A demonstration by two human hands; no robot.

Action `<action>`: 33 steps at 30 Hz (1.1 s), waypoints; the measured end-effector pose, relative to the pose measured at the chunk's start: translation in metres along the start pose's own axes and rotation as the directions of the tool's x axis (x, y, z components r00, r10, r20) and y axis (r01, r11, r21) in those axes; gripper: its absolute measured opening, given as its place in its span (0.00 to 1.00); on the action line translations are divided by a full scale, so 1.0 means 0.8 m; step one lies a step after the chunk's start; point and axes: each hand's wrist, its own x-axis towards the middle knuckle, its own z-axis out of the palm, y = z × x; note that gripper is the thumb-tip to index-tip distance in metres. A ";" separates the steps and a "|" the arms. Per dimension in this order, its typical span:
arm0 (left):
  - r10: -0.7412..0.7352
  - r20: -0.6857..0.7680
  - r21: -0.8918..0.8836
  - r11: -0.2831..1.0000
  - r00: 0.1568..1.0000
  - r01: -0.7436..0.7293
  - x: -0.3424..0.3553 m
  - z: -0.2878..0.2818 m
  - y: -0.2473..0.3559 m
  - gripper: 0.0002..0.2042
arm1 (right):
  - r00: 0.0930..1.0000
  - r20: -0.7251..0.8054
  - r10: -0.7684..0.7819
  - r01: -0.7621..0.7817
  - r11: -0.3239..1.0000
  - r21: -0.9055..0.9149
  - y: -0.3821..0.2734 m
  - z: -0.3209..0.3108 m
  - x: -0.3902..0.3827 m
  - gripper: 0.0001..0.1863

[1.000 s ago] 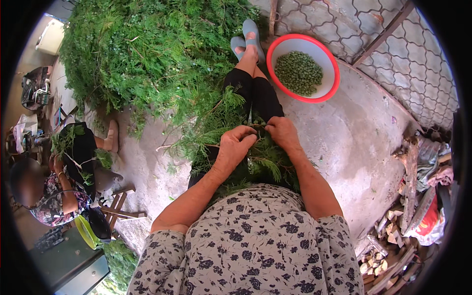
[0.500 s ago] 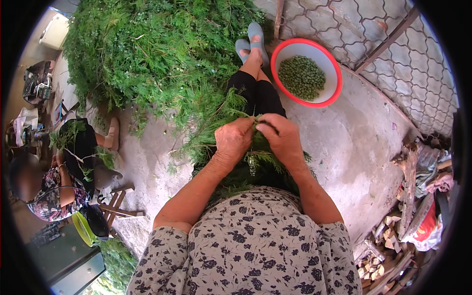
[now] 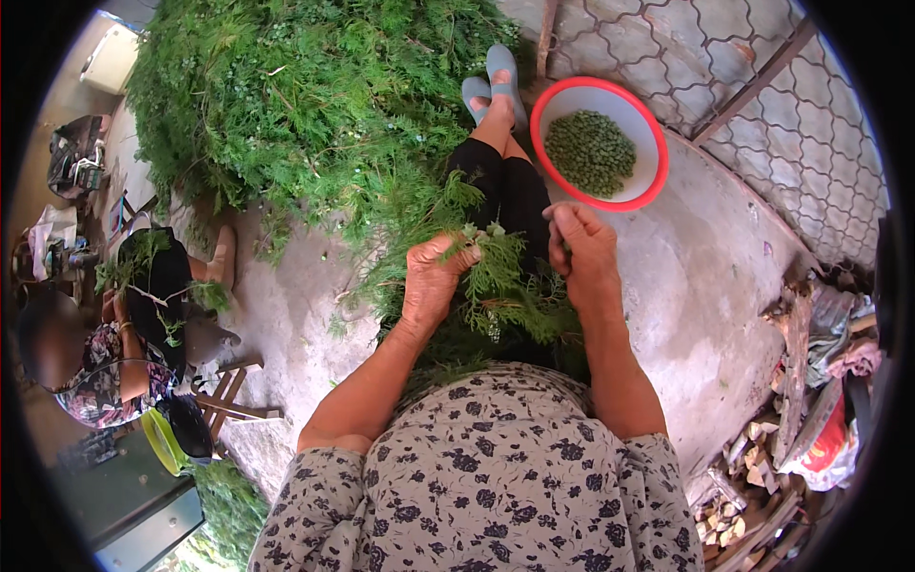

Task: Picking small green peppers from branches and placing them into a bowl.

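Note:
Over my lap, my left hand (image 3: 436, 276) grips a green conifer branch (image 3: 496, 267), its feathery sprays hanging to the right and a few pale green cones near the fingertips. My right hand (image 3: 585, 250) is apart from the branch, over the right side of my lap, with thumb and fingers curled together. A hint of green shows at these fingers, but what they hold is mostly hidden. Beyond it, a white basin with a red rim (image 3: 658, 162) stands on the floor beside my feet, holding a heap of small green cones (image 3: 591, 153).
A large pile of conifer branches (image 3: 295, 105) fills the far left. A wire mesh panel (image 3: 753, 105) leans at the far right. Chopped firewood (image 3: 753, 467) and bags lie at the near right. Another person (image 3: 124, 334) sits at the left with a branch; a green basin (image 3: 162, 443) is nearby.
My hands have come apart. The right moved right, away from the branch, with its fingers curled; the left shifted slightly left, still gripping the branch.

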 end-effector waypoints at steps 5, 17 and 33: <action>0.093 0.080 0.170 0.980 0.992 -0.105 -0.003 -0.001 -0.005 0.08 | 0.958 0.244 -0.151 0.263 0.800 -0.540 0.002 0.006 0.015 0.12; 0.001 0.113 0.107 0.994 0.994 -0.013 -0.008 0.007 0.010 0.07 | 0.930 0.367 -0.017 0.201 0.860 -0.469 0.036 0.004 0.013 0.12; 0.005 0.051 -0.049 0.999 0.999 -0.003 -0.007 0.002 -0.005 0.03 | 0.991 -0.064 0.122 -0.129 0.983 -0.128 0.047 0.008 0.013 0.09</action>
